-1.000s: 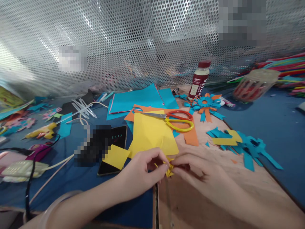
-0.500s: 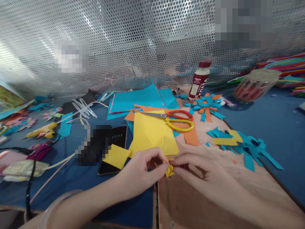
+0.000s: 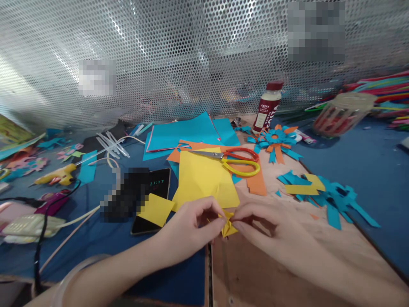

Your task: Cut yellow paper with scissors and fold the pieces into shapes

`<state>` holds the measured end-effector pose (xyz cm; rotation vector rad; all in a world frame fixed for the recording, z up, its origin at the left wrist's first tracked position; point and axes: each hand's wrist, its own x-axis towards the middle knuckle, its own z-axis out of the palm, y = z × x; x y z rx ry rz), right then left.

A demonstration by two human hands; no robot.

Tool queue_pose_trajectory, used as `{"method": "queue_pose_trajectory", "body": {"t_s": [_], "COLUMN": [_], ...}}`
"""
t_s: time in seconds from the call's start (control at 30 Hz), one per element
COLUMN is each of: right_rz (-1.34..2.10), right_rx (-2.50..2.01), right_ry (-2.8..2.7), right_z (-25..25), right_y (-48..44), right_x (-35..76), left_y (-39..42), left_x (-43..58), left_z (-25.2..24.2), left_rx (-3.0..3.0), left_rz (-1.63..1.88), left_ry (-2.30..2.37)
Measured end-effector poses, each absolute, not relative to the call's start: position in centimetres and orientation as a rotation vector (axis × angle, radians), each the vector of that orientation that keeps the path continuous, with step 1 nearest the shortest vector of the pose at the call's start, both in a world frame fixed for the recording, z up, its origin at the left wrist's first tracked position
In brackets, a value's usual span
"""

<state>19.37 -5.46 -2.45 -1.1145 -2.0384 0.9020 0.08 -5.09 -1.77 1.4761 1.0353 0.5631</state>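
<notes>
Between my two hands is a small folded piece of yellow paper point(image 3: 228, 229), held just above the wooden part of the table. My left hand point(image 3: 197, 226) pinches its left side between thumb and fingers. The fingertips of my right hand point(image 3: 265, 224) are closed on its right edge. Behind the hands lies a larger yellow sheet point(image 3: 204, 179), with scissors point(image 3: 236, 161) resting across it, one handle red and one yellow. A small yellow square point(image 3: 157, 209) sits on the phone point(image 3: 150, 228) to the left of my hands.
Blue sheets point(image 3: 182, 132) and orange paper point(image 3: 257, 183) lie further back. On the right are blue cut scraps point(image 3: 334, 200), a blue-and-orange paper flower point(image 3: 277, 138), a bottle point(image 3: 267, 108) and a clear plastic cup point(image 3: 343, 113). Leftward are a yellow glue gun point(image 3: 59, 175) and cables point(image 3: 43, 243).
The fingers of my right hand have shifted slightly right, and more of the folded yellow paper shows between the hands. My left hand stays in place.
</notes>
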Motion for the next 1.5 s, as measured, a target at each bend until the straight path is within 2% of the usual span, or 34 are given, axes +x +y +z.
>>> {"method": "queue_pose_trajectory", "body": {"t_s": [0.3, 1.5], "right_rz": [0.944, 0.944], "right_rx": [-1.068, -1.124], "right_ry": [-2.052, -2.072], "right_z": [-2.96, -2.90], "right_y": [-5.34, -5.51], "right_x": [19.51, 19.26], "left_y": [-4.70, -4.91], "left_x": [0.28, 0.27], "left_z": [-1.43, -1.72], "left_rx": [1.312, 1.348], "left_rz": [0.546, 0.531], "left_ry": [0.967, 1.002]}}
